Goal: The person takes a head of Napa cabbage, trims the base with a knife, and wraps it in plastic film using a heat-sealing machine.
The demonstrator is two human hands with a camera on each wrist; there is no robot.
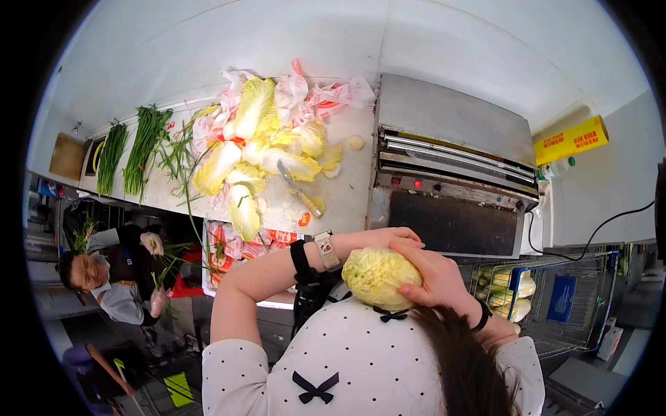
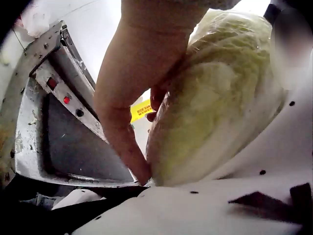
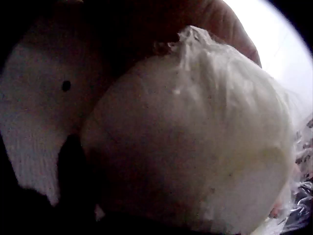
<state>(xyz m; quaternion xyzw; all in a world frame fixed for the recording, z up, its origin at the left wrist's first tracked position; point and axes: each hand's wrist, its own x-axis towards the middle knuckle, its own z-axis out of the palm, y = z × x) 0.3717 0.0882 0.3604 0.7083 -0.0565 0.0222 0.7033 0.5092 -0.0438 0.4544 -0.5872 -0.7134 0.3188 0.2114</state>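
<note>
A napa cabbage (image 1: 374, 279) lies against my chest, and glossy clear film shows on it in the left wrist view (image 2: 215, 98). My left hand (image 1: 390, 238) reaches round its far side, its thumb or a finger touching the film (image 2: 134, 98). On the other side my right hand (image 1: 431, 276) grips the cabbage, thumb on the near face. The right wrist view shows the pale end of the cabbage (image 3: 195, 142) with bunched film at the top, below part of the hand (image 3: 220, 22); most fingers are hidden there.
Loose cabbage leaves (image 1: 243, 173), a knife (image 1: 300, 188) and green stalks (image 1: 146, 149) lie on the counter (image 1: 354, 180). Right of them stands a wrapping machine (image 1: 451, 222) with a red light. A cart (image 1: 569, 298) is at the right; a person (image 1: 118, 277) works at the left.
</note>
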